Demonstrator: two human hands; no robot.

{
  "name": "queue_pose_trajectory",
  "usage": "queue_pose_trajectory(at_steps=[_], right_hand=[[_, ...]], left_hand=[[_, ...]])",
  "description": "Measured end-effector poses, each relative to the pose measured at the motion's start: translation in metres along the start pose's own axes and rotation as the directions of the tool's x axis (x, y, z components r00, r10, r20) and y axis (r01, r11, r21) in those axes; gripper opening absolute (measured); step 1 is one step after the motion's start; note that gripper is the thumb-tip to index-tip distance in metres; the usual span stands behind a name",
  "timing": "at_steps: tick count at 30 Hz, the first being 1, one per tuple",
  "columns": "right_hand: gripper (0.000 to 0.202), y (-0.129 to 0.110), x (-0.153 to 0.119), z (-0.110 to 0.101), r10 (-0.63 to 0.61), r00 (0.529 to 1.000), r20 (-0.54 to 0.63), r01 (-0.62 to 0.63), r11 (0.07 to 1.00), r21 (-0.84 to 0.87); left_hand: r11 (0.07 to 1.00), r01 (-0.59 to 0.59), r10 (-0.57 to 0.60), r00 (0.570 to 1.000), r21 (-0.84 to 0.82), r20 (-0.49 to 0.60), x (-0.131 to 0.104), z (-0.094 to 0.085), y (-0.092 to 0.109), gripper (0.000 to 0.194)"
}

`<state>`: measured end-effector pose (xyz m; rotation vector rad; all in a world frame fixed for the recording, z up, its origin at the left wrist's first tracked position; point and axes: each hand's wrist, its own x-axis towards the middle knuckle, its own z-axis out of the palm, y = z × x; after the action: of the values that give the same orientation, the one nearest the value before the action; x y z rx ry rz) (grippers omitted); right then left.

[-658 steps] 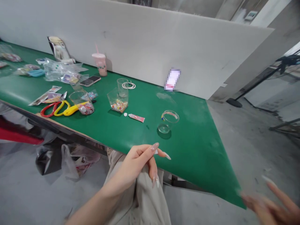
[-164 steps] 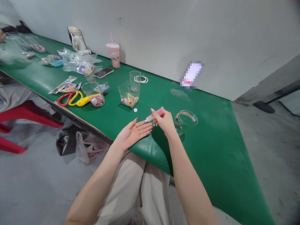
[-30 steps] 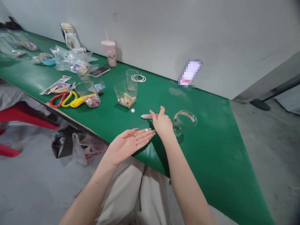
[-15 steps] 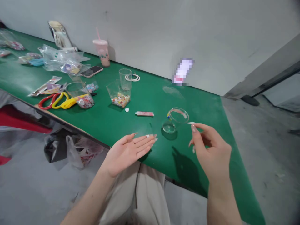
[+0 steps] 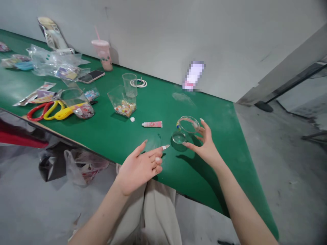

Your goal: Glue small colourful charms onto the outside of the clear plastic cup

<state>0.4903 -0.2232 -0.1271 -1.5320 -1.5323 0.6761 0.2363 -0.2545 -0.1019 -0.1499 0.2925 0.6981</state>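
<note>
My left hand (image 5: 140, 168) is palm up, thumb apart and index finger stretched out, the other fingers loosely curled. Near that index fingertip sits a small white piece (image 5: 164, 147); whether it is a bead or tape I cannot make out. Around the right side of a clear cup (image 5: 189, 131) curve the fingers of my right hand (image 5: 205, 146), its thumb by the cup's base. Small coloured pieces (image 5: 178, 125) line the left of the cup's rim. To the left lie a pink-and-white tube (image 5: 152, 124) and a small white cap (image 5: 132, 119).
Farther left, a square clear cup (image 5: 125, 107) holds many beads, beside another clear cup (image 5: 130, 85) and a white cable (image 5: 141, 83). Scissors (image 5: 51, 110), a phone (image 5: 92, 76), a pink drink cup (image 5: 103, 56) and plastic bags (image 5: 48, 61) occupy the table's left.
My right hand has moved left from beside the cup to around it, its pinch spread wider. On my left hand, the fingers other than the index have curled in.
</note>
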Motion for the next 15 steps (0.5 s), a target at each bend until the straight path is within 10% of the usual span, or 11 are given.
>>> queue_pose_trajectory(at_steps=[6, 15], right_hand=[[0.108, 0.01, 0.012, 0.019, -0.021, 0.985, 0.171, -0.005, 0.988, 0.154], [0.076, 0.012, 0.013, 0.034, -0.116, 0.993, 0.005, 0.114, 0.981, 0.157]], left_hand=[[0.999, -0.009, 0.007, 0.999, 0.037, 0.043, 0.004, 0.006, -0.003, 0.057], [1.0, 0.003, -0.003, 1.0, -0.008, 0.013, 0.01, 0.01, -0.004, 0.056]])
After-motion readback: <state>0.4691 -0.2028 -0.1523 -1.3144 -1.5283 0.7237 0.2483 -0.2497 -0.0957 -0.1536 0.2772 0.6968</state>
